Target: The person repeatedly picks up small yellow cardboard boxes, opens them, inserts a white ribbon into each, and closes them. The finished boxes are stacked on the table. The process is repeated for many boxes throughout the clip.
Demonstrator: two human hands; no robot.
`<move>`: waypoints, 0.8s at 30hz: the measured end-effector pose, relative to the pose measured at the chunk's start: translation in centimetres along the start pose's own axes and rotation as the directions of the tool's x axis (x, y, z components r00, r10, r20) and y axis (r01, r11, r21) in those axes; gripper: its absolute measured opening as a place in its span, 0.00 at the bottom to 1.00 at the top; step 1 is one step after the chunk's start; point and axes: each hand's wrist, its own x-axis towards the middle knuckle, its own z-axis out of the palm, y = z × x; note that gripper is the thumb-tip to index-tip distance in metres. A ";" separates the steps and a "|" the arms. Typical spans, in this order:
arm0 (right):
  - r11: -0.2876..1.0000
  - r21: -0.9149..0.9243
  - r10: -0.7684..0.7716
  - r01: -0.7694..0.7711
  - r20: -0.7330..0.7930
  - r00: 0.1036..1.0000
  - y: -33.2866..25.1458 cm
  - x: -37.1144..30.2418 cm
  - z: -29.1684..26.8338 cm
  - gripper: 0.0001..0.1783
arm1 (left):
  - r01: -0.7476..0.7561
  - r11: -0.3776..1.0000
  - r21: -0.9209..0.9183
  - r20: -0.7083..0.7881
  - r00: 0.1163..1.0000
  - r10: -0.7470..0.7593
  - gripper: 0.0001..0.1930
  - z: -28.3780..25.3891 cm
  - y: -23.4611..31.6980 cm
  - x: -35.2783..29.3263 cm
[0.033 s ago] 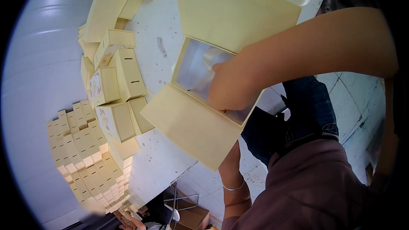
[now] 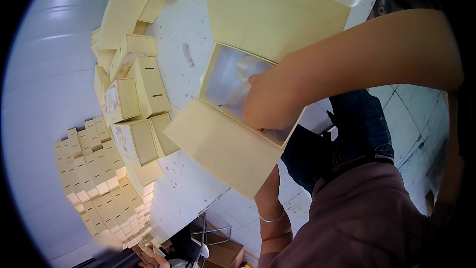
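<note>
A cream cardboard box (image 2: pixel 209 72) stands open in front of me, with one wide flap (image 2: pixel 277 17) folded out on the far side and another flap (image 2: pixel 223 144) on the near side. Its inside is pale and glossy. My right hand (image 2: pixel 272 97) reaches down into the box, fingers curled and mostly hidden from above. Beside its fingertips lies a whitish ribbon-like strip (image 2: pixel 244 67); whether the fingers grip it is unclear. My left forearm with a thin bangle (image 2: pixel 271 218) comes up from below, and its hand is hidden behind the near flap.
Several cream boxes (image 2: pixel 148 87) sit along the left of the white table (image 2: pixel 186 25). A tall stack of similar boxes (image 2: pixel 94 168) rises at the lower left. A brown carton (image 2: pixel 223 254) and another person's arm (image 2: pixel 157 258) show at the bottom.
</note>
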 end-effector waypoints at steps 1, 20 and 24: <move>1.000 -0.008 0.003 -0.004 -0.040 0.999 -0.2 -0.4 0.1 0.10 | -0.008 1.000 -0.007 -0.011 1.000 0.008 0.18 0.1 0.0 -0.1; 0.995 -0.091 -0.082 0.037 -0.562 0.823 0.8 -1.2 3.1 0.10 | 0.155 0.968 0.199 -0.238 0.965 -0.105 0.08 -5.5 -5.1 -0.6; 0.982 -0.112 -0.178 0.151 -0.815 0.552 -0.5 -2.9 3.0 0.20 | 0.594 0.702 0.393 -0.416 0.796 -0.440 0.14 -13.9 -12.2 -7.4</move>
